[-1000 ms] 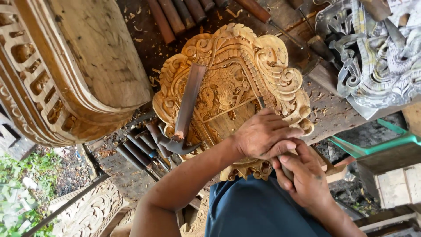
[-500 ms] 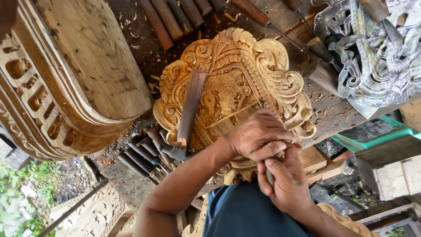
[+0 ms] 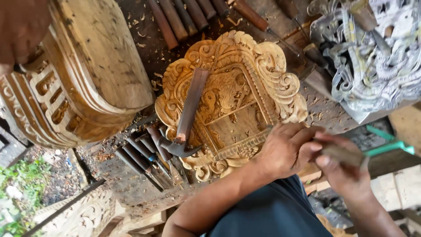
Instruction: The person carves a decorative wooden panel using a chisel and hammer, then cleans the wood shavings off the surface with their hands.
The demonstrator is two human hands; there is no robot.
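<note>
**Hands at the lower right rim of the carved panel**

The carved wooden panel point(image 3: 232, 101) lies flat in the middle of the frame, on a dark workbench point(image 3: 140, 44) strewn with shavings. At the panel's lower right rim the left hand point(image 3: 285, 149) rests with its fingers curled down against the wood. The right hand point(image 3: 346, 171) sits just right of it, fingers closed round a brown tool handle point(image 3: 340, 153), probably a chisel, though its blade is hidden behind the left hand.

A second earlier the two hands overlapped at the bottom edge. Now they are side by side and the right hand has drawn back a little, so the cutting appears to have moved along the rim towards the right.

A hammer point(image 3: 186, 118) lies slanted across the panel's left half, its dark head off the lower edge. Rows of chisels point(image 3: 184, 17) line the top of the frame, and more tools point(image 3: 144, 160) sit lower left. A large carved block point(image 3: 83, 79) fills the upper left, and a grey carving point(image 3: 372, 57) fills the upper right.
</note>
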